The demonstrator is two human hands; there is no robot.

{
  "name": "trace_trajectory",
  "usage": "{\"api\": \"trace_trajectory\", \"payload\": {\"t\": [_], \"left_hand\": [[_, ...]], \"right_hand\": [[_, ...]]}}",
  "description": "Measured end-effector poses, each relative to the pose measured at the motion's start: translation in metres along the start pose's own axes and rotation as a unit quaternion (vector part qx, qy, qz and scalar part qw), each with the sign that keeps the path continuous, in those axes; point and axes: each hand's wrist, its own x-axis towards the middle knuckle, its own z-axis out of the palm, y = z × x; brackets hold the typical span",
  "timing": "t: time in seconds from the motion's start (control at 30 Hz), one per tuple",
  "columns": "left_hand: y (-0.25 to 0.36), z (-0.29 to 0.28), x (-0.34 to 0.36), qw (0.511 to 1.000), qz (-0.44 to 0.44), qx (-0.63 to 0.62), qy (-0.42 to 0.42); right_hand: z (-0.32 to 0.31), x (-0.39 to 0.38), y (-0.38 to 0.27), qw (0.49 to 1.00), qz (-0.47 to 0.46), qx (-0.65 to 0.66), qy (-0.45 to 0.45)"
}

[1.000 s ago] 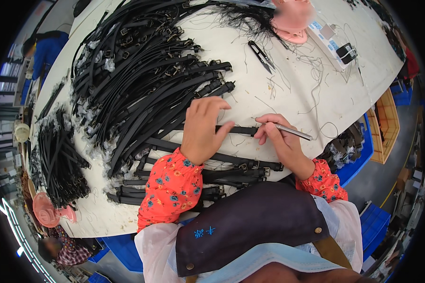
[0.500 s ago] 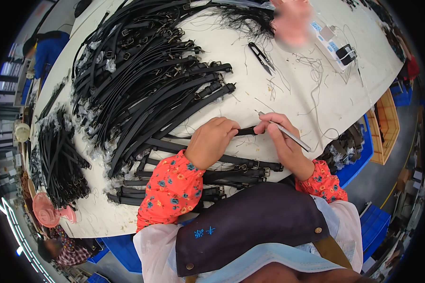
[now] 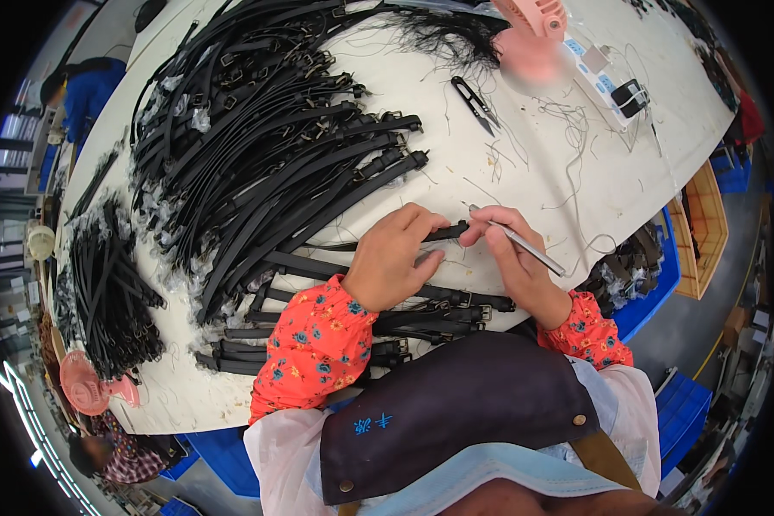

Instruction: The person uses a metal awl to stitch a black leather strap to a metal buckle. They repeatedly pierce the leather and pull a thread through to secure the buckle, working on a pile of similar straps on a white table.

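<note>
My right hand (image 3: 518, 267) is closed round a slim silver pen-shaped tool (image 3: 537, 254) with a thin pointed tip. The fingertips of that hand also touch the end of a black belt (image 3: 447, 232) with a dark buckle or loop. My left hand (image 3: 394, 258) lies over the same belt, thumb and forefinger spread apart, and part of the belt is hidden beneath it. Several more black belts (image 3: 482, 303) with metal buckles lie just nearer to me. A large heap of black belts (image 3: 258, 146) spreads to the left of my hands.
Black thread snips (image 3: 476, 105) lie beyond my hands, near loose threads and a bundle of black thread (image 3: 447, 34). A pink fan (image 3: 533, 56) and a white power strip (image 3: 600, 82) stand farther back. At right is a blue bin (image 3: 662, 275); another pink fan (image 3: 84, 383) sits left.
My left hand has loosened from a closed grip on the belt; its thumb has swung away from the forefinger. The right hand and its tool have barely moved.
</note>
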Motion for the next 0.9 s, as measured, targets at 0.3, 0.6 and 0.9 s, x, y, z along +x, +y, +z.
{"api": "trace_trajectory", "payload": {"t": [0.3, 0.6, 0.9], "left_hand": [[-0.007, 0.016, -0.001, 0.991, 0.071, 0.101, 0.058], [-0.008, 0.017, 0.002, 0.998, 0.003, 0.045, 0.044], [-0.009, 0.015, 0.003, 0.999, -0.006, 0.033, 0.031]], "right_hand": [[0.000, 0.001, 0.004, 0.997, 0.034, 0.073, 0.018], [-0.004, 0.001, 0.003, 0.991, 0.106, 0.081, -0.028], [0.000, 0.001, 0.003, 0.990, 0.118, 0.068, -0.041]]}}
